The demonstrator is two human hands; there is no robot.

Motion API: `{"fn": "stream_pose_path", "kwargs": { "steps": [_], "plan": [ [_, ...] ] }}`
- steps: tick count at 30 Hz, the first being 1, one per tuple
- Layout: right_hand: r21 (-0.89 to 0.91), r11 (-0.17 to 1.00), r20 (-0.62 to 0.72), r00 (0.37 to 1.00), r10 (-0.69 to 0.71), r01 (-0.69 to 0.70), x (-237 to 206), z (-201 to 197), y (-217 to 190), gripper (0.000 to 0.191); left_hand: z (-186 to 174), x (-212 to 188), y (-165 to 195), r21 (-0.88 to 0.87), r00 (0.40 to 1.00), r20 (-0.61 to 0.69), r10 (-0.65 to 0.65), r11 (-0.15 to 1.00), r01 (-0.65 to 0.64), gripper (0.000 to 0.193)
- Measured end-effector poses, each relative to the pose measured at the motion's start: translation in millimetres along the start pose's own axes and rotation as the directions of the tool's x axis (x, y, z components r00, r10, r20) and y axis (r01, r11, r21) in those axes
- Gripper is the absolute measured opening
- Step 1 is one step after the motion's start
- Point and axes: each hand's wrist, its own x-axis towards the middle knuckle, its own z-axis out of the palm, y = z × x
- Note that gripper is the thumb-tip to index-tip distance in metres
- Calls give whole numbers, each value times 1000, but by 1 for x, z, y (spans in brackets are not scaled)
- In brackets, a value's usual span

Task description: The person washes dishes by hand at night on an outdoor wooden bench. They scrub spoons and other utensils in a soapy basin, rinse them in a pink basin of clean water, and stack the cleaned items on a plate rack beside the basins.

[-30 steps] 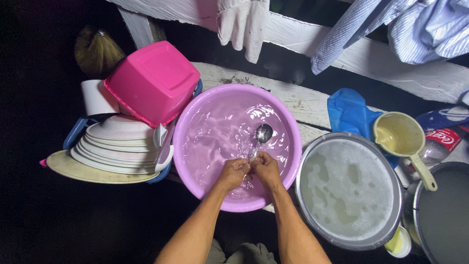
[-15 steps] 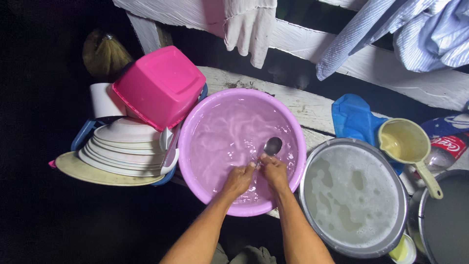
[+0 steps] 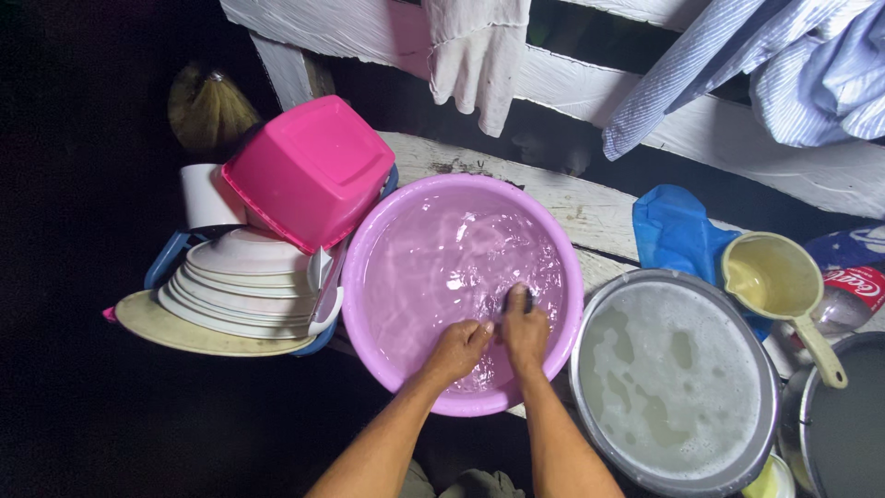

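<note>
Down in the rippling water of the pink basin (image 3: 396, 221), near its front right side, a small dark utensil (image 3: 513, 301) is sitting under the right hand (image 3: 524, 332); only a dull, dark bit of it is showing past the fingertips, and its shape is too blurred by the water to make out. The right hand is curling over it with fingers bent and thumb stretched forward, pressing or gripping it, though I cannot tell how firmly. The left hand (image 3: 458, 349) is lying just beside the right, half closed, its fingers dipping into the water and touching the right hand; whether it is holding anything is not showing.

Half a second ago the utensil's round metal bowl was lying clear in the water beyond the fingers; now the right hand is covering most of it, and both hands are sitting slightly lower and further right in the basin.

Left of the basin, a stack of white plates (image 3: 241, 295) is resting beneath an upturned pink tub (image 3: 309, 171). Right of it, a metal basin (image 3: 678, 387) is holding soapy water, with a yellow dipper (image 3: 776, 281) beyond.
</note>
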Motion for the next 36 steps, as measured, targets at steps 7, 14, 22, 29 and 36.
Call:
{"fn": "stream_pose_path", "kwargs": {
  "steps": [7,14,22,29,36],
  "plan": [
    [73,849,-6,852,-524,523,7,4,18,27,0,17,-11,-90,976,-77,204,973,-211,23],
    [-135,990,-67,996,-51,42,2,9,-2,48,-22,5,4,204,988,-74,-133,968,145,61],
    [302,948,238,955,-177,101,-3,7,0,13,-21,20,-14,-234,998,35,-49,971,56,23],
    [95,989,-39,993,-112,115,-7,9,-7,32,-11,12,-14,9,992,56,-113,994,113,45],
    [158,975,-119,983,-140,158,-17,11,-15,40,-32,2,9,190,999,51,-20,982,10,52]
  ]
}}
